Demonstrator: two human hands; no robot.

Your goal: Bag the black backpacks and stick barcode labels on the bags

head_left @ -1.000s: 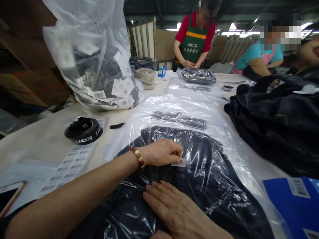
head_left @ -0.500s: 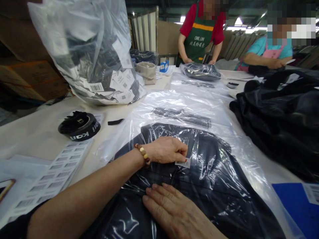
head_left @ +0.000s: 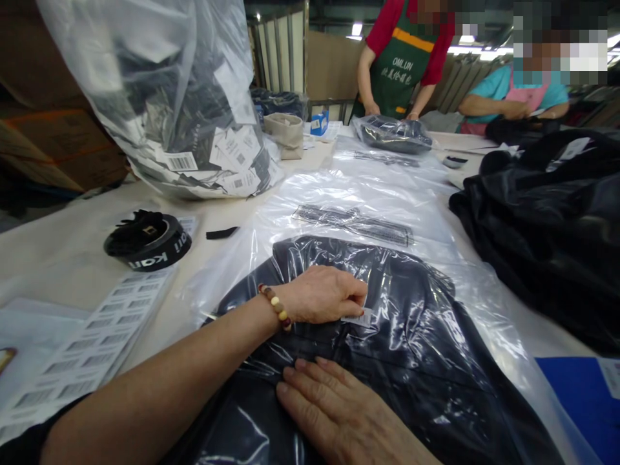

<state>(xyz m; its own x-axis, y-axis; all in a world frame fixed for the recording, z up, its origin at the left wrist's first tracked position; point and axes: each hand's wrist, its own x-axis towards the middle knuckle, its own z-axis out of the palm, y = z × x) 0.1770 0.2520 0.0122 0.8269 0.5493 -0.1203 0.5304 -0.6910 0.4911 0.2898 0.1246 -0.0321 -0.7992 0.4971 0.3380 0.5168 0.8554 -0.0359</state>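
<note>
A black, leather-looking item (head_left: 407, 316) lies inside a clear plastic bag (head_left: 285, 187) on the table. My left hand (head_left: 322, 294), with a beaded bracelet (head_left: 277, 307) at its wrist, rests on the bag's middle. Its fingers are curled in a pinch at a small white label (head_left: 361, 318), part of which the thumb and fingertips cover. Just below, my right hand (head_left: 334, 407) lies flat on the plastic, fingers stretched out and holding nothing.
A tape roll (head_left: 150, 242) and barcode label sheets (head_left: 101, 329) lie at left, behind them a large bag of tags (head_left: 194, 123). Black goods (head_left: 547, 219) and a blue item (head_left: 576, 400) are at right. Two people (head_left: 402, 64) work across the table.
My hands stay almost where they were on the bag. The view has shifted slightly. At the far right, the other person's hands have drawn in towards the pink apron.
</note>
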